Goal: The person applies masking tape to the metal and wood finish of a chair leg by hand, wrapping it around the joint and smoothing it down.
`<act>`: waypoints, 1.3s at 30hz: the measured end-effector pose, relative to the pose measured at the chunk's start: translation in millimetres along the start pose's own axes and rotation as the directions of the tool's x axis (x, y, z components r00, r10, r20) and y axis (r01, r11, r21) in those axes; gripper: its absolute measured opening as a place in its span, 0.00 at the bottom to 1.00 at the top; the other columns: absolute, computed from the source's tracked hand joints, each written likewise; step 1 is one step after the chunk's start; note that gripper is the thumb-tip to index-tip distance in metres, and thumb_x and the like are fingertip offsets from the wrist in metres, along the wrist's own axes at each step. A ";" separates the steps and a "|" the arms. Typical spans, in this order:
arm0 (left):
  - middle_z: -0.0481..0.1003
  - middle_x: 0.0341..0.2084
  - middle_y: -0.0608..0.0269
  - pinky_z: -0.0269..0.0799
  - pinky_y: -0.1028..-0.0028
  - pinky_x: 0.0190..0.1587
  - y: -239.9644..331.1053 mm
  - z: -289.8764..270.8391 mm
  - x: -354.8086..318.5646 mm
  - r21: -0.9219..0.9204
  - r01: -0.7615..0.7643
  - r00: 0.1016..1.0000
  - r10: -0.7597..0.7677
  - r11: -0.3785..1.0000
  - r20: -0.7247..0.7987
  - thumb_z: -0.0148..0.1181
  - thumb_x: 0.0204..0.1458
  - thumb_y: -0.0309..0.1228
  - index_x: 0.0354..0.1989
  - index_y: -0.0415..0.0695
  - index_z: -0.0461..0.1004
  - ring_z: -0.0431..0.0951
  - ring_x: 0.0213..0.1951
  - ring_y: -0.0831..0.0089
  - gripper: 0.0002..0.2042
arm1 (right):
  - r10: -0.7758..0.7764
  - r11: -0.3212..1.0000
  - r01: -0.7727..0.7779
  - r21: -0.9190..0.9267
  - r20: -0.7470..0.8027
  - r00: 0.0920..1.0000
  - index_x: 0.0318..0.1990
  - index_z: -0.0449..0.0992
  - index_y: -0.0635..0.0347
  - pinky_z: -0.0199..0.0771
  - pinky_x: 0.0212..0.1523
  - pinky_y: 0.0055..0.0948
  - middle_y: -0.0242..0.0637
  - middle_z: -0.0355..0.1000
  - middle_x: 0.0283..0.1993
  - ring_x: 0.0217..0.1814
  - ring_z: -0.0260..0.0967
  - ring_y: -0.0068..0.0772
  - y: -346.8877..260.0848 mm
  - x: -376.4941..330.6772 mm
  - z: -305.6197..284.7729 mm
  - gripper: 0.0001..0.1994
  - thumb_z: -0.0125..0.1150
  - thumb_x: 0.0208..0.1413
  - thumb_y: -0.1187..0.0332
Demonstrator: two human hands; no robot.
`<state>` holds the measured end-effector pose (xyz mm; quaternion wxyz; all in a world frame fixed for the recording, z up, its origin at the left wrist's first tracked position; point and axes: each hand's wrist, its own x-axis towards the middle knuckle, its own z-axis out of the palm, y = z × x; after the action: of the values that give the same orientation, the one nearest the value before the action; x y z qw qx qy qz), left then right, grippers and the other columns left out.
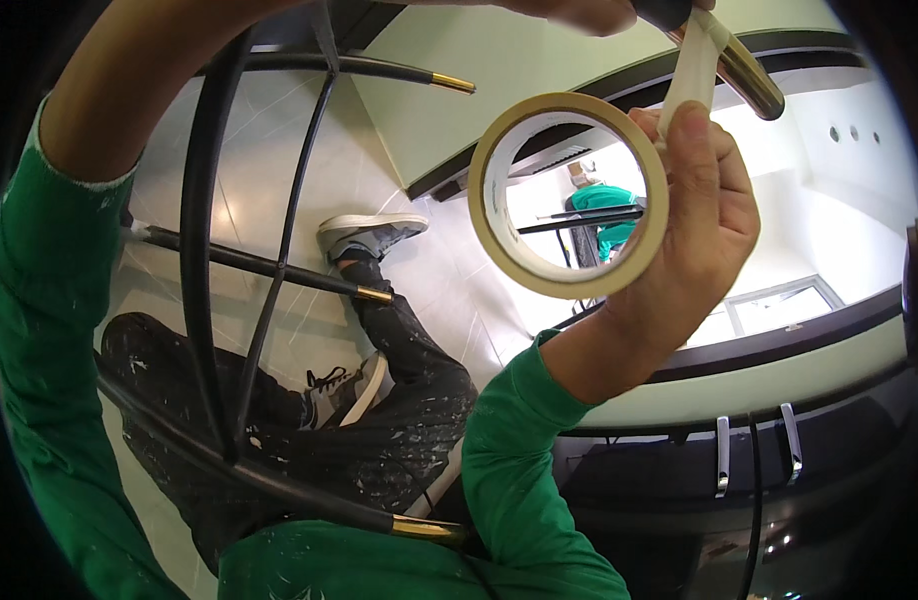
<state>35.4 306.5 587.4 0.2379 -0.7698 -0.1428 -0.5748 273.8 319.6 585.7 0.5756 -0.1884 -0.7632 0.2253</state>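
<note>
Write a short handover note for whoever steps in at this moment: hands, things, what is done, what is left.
Right hand holds the masking tape roll; a strip runs up from it to a gold-tipped black chair leg.
Left hand is at that leg, at the top edge, mostly out of view.
Done: tape has reached this leg tip.
Left: the other gold tips show no tape.

A home interior under decoration was shown — pale glossy floor tiles [279, 150], pale green walls edged with a dark skirting board [539, 130] and a white window recess [779, 300]. Black paint-spattered trousers [399, 440] were seen — marks of painting work.
</note>
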 end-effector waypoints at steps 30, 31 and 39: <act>0.85 0.40 0.43 0.83 0.70 0.47 15.1 -9.8 8.5 -0.056 0.222 0.973 -0.217 0.973 0.083 0.67 0.48 0.22 0.45 0.28 0.83 0.86 0.36 0.63 0.15 | -0.174 0.978 0.165 -0.129 -0.055 0.983 0.30 0.82 0.64 0.66 0.33 0.19 0.30 0.78 0.26 0.28 0.67 0.15 40.6 9.3 12.4 0.18 0.72 0.66 0.59; 0.84 0.40 0.43 0.83 0.70 0.47 15.6 -9.2 7.7 -0.057 0.223 0.972 -0.217 0.973 0.087 0.67 0.48 0.22 0.45 0.28 0.83 0.86 0.36 0.63 0.15 | -0.194 0.972 0.185 -0.144 -0.050 0.980 0.30 0.82 0.64 0.67 0.34 0.20 0.30 0.78 0.26 0.29 0.67 0.16 41.8 9.7 12.4 0.18 0.72 0.66 0.58; 0.83 0.38 0.46 0.81 0.70 0.45 17.5 -3.7 7.5 -0.060 0.236 0.967 -0.228 0.970 0.113 0.68 0.49 0.24 0.45 0.30 0.82 0.85 0.35 0.63 0.15 | -0.225 0.967 0.215 -0.139 -0.060 0.973 0.29 0.82 0.64 0.68 0.36 0.21 0.30 0.78 0.25 0.28 0.67 0.16 47.5 13.5 15.4 0.19 0.71 0.67 0.57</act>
<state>43.3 289.3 591.8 0.1330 -0.7852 -0.2232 -0.5622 256.7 364.4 566.2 0.6116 -0.1486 -0.7704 0.1019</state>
